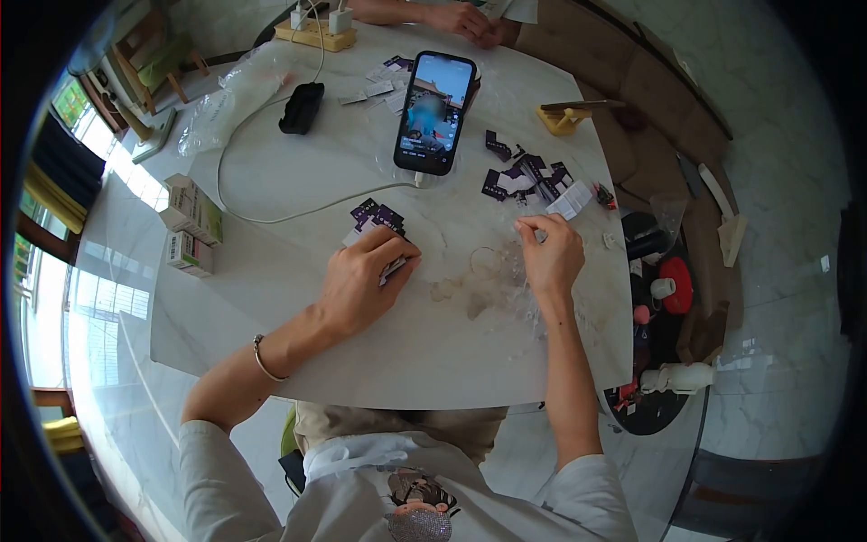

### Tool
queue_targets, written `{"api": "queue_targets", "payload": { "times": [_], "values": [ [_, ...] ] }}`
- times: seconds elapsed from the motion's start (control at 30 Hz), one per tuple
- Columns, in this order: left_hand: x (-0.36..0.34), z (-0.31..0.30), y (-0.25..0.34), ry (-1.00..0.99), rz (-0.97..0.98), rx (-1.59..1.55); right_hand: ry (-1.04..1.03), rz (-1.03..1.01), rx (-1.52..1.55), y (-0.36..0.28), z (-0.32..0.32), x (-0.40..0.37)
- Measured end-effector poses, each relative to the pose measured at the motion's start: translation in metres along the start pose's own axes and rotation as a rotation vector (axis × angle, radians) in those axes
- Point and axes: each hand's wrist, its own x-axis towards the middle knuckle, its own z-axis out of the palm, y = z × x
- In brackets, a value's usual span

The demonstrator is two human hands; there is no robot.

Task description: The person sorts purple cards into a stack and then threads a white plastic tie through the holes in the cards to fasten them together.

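Observation:
My left hand [361,280] is closed, its fingers curled round a small dark and pale card [392,268] at the table's near middle. Just beyond its knuckles lies a loose pile of dark purple and white cards [377,215]. To the right, my right hand [553,256] has thumb and fingertips pinched together; a small greyish bit shows there, too small to name. Past that hand is a larger scattered heap of purple cards [531,176], with a white printed slip [570,200] on its near side.
A smartphone [435,113] stands propped up, its white cable [262,219] looping across the table. Small boxes [192,212] stand at left. Clear plastic wrap [237,95], a black case [302,108] and a yellow power strip [316,34] lie farther back. Another person's hands [465,23] rest at the far edge.

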Motion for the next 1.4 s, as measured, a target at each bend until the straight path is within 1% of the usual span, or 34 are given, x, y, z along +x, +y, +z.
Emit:
{"api": "queue_targets", "payload": {
  "times": [0.13, 0.23, 0.33, 0.43, 0.53, 0.73, 1.2, 1.4],
  "values": [
    [-0.001, 0.001, -0.002, -0.008, 0.010, -0.002, -0.011, -0.038, 0.030, 0.001, 0.002, 0.001],
    [-0.001, 0.001, -0.002, -0.016, 0.016, -0.004, 0.022, -0.106, 0.127, 0.000, 0.004, 0.003],
    [-0.001, 0.001, -0.001, -0.015, 0.002, -0.010, -0.046, -0.177, 0.295, -0.013, -0.005, 0.003],
    [0.002, -0.002, 0.006, 0.003, -0.044, -0.023, -0.123, -0.305, 0.367, -0.019, -0.004, -0.002],
    [0.003, -0.003, 0.009, 0.026, -0.042, -0.034, -0.202, -0.445, 0.392, -0.027, -0.003, -0.008],
    [-0.001, 0.003, -0.002, -0.023, 0.033, -0.003, -0.283, -0.584, 0.412, -0.034, 0.001, -0.017],
    [-0.002, 0.002, 0.004, -0.080, 0.062, -0.023, -0.339, -0.642, 0.413, -0.039, 0.001, -0.021],
    [-0.002, 0.001, 0.002, -0.147, 0.040, -0.071, -0.337, -0.642, 0.425, -0.040, 0.003, -0.023]
  ]
}}
